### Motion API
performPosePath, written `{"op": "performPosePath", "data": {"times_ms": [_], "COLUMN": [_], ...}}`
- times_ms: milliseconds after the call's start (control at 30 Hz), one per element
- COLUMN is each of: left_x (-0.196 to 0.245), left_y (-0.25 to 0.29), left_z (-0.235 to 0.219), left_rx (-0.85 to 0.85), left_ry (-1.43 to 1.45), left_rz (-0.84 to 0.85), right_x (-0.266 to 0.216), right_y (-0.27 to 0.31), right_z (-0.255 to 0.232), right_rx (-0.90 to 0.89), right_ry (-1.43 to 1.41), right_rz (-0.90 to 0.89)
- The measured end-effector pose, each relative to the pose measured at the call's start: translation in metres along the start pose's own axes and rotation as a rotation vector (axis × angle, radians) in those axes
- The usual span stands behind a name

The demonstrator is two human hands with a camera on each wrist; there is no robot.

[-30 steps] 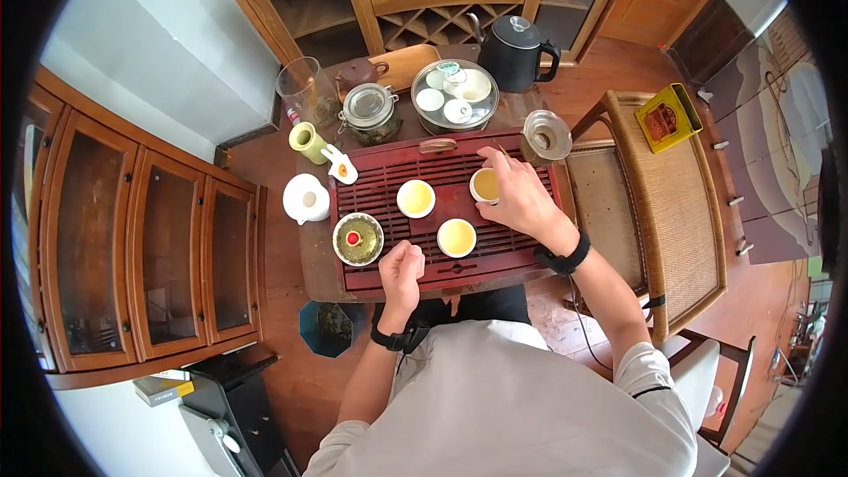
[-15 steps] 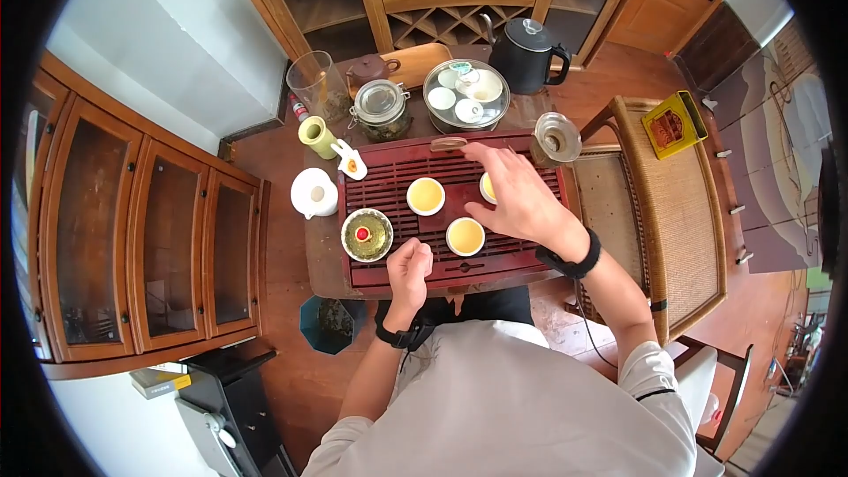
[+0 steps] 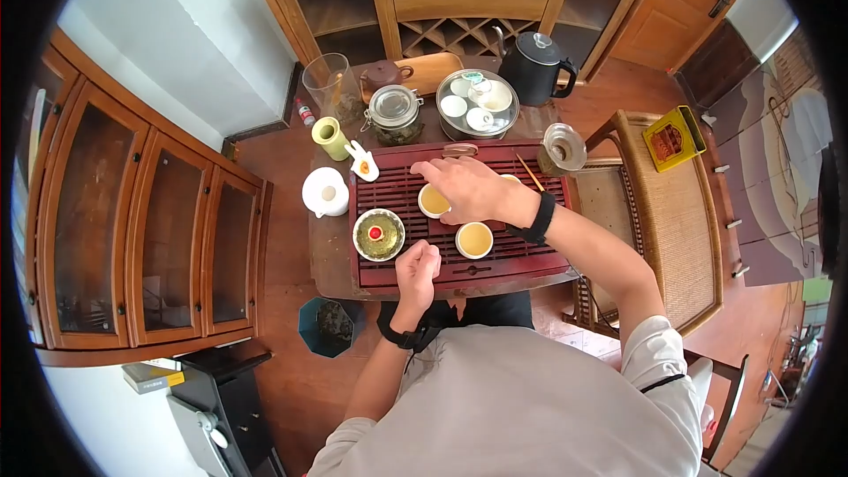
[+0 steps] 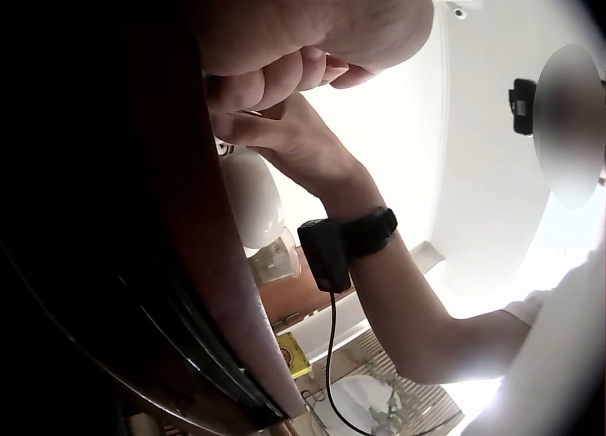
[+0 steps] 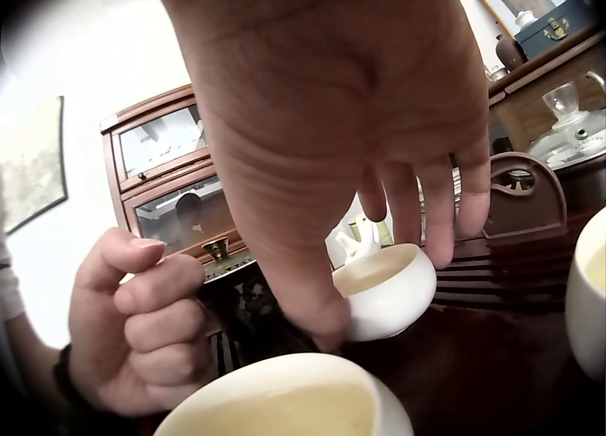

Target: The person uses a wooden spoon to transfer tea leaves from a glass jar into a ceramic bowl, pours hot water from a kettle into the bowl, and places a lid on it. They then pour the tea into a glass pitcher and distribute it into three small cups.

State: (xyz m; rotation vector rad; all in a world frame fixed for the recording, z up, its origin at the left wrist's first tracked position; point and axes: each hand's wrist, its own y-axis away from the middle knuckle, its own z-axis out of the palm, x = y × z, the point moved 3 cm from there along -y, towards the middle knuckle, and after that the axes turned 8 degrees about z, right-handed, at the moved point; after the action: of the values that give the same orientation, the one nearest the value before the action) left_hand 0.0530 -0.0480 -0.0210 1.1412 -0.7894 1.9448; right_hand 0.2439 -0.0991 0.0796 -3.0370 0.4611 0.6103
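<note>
On the slatted red-brown tea tray [image 3: 521, 268] stand three white teacups of yellow tea. My right hand [image 3: 468, 190] reaches over the back left teacup [image 3: 430, 201]. In the right wrist view, the thumb is right at the near side of that teacup [image 5: 393, 299], with the extended fingers around its far side. The front teacup [image 3: 474, 241] sits just nearer to me; the right teacup [image 3: 510, 178] is mostly hidden behind the hand. My left hand [image 3: 417, 270] is curled into an empty fist by the tray's front edge, beside a lidded bowl [image 3: 380, 236] with a red knob.
A white pot [image 3: 325, 193], a white figurine [image 3: 363, 162] and a green cup [image 3: 329, 139] line the left. Behind the tray are a glass jar [image 3: 394, 113], a steel basin [image 3: 477, 106] with white cups and a black kettle [image 3: 536, 66]. A strainer [image 3: 563, 148] stands right.
My right hand has lifted from the right teacup and moved left over the back left teacup. A thin stick on the tray's right has come into view. The left fist stays in place.
</note>
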Motion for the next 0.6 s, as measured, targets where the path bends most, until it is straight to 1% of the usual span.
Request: {"op": "performPosePath", "data": {"times_ms": [133,300,500,600], "left_x": [-0.001,0.000,-0.002,-0.001], "left_y": [0.000,0.000,0.000,0.000], "left_z": [-0.001,0.000,-0.001,0.000], "left_rx": [-0.002,-0.013,-0.006,0.002], "left_ry": [0.003,-0.003,-0.014,-0.012], "left_rz": [0.006,0.018,0.027,0.022], "right_x": [0.002,0.003,0.002,-0.001], "right_y": [-0.004,-0.005,-0.012,-0.011], "right_z": [0.008,0.009,0.011,0.006], "right_rx": [-0.040,0.002,0.033,-0.005], "right_ry": [0.008,-0.044,-0.024,-0.020], "right_rz": [0.008,-0.005,-0.027,0.004]}}
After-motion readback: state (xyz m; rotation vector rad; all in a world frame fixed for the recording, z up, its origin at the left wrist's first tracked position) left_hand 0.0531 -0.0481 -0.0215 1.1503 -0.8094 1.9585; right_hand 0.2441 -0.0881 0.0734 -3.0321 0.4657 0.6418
